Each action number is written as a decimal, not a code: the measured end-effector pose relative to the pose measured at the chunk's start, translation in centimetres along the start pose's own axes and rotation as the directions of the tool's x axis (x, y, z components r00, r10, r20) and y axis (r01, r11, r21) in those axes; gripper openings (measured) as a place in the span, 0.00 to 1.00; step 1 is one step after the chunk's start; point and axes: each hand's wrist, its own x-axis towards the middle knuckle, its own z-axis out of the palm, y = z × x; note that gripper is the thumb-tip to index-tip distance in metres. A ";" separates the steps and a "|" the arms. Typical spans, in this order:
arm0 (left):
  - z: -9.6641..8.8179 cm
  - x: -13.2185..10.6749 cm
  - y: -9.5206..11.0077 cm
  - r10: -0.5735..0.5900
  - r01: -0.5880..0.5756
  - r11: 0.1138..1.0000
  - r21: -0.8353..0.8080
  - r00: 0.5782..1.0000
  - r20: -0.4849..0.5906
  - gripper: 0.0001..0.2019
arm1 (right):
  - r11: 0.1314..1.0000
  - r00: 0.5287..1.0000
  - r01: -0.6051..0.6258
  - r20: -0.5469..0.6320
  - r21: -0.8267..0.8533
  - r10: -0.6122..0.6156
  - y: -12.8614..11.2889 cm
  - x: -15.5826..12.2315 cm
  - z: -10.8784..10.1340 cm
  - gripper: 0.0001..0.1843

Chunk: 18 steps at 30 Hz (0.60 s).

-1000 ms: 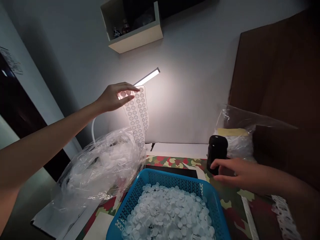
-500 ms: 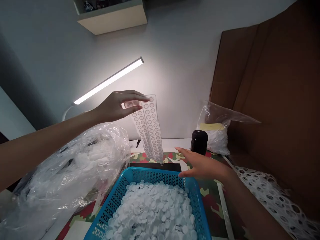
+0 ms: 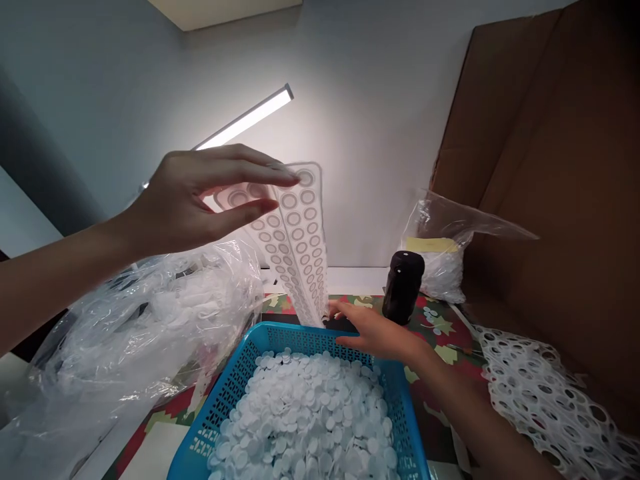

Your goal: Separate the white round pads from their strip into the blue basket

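**Translucent strip (image 3: 300, 247) stands nearly upright in the left hand (image 3: 185, 200)**

The left hand is raised and partly closed, with the strip's upper part between the thumb and the curved fingers. The grip looks light, and the fingertips lie near the strip's top end. The strip's long axis runs almost straight up and down, leaning slightly, and rows of ringed circles run along it. Its upper part bends left toward the palm, forming a second, diagonal band. The lower end points down, just above the far rim of a blue plastic basket (image 3: 280, 337).

The right hand (image 3: 377, 337) is low and open, palm down, with its fingers (image 3: 345, 310) stretched toward the strip's lower end. They are just beside that end, though contact cannot be made out. Under them lies a black flat piece (image 3: 345, 325).

The basket, heaped with white discs (image 3: 305, 420), sits directly below both hands on a patterned red-and-green cloth (image 3: 440, 327). To the left, a clear plastic bag (image 3: 150, 320) bulges with white material. To the right stand a black cylindrical container (image 3: 403, 287) and a second plastic bag (image 3: 437, 273) with a yellow label. Farther right, a white lattice sheet (image 3: 545, 400) with round holes lies against a cardboard panel (image 3: 530, 167). An LED light bar (image 3: 245, 120) glows behind the strip.
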 end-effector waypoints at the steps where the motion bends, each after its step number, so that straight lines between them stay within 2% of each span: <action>1: -0.2 -0.1 0.1 -0.008 0.009 1.000 0.019 1.000 -0.009 0.14 | 1.000 1.000 0.007 -0.020 0.005 -0.006 0.1 0.1 0.1 0.34; 3: -0.7 -0.4 0.2 -0.018 0.018 0.999 0.048 1.000 -0.020 0.15 | 1.000 0.998 0.020 -0.058 0.009 -0.019 0.1 0.3 0.2 0.32; 6: -1.3 -0.7 0.5 0.014 -0.012 0.997 0.076 1.000 -0.023 0.17 | 0.998 0.995 0.058 -0.082 0.007 -0.057 -0.2 0.5 0.1 0.12; 7: -1.5 -0.9 0.6 0.025 -0.023 0.996 0.085 0.999 -0.021 0.19 | 0.997 0.994 0.071 -0.085 0.007 -0.070 -0.3 0.6 0.0 0.09; 11: -2.0 -2.9 1.9 0.043 -0.041 0.994 0.098 0.999 -0.018 0.22 | 0.994 0.991 0.105 -0.086 0.015 -0.103 -0.6 0.4 -0.6 0.07; 14: -2.5 -5.3 2.9 0.089 -0.092 0.991 0.097 0.995 0.037 0.23 | 0.992 0.989 0.124 -0.083 0.031 -0.121 -0.8 0.1 -1.0 0.05; 16: -2.8 -6.6 3.2 0.072 -0.080 0.994 0.080 0.993 0.094 0.24 | 0.992 0.988 0.122 -0.105 0.044 -0.116 -1.0 0.0 -1.1 0.05; 18: -3.0 -7.0 3.0 0.018 -0.027 0.993 0.116 0.997 0.079 0.23 | 0.993 0.983 0.102 -0.161 0.056 -0.091 -1.2 0.1 -1.0 0.05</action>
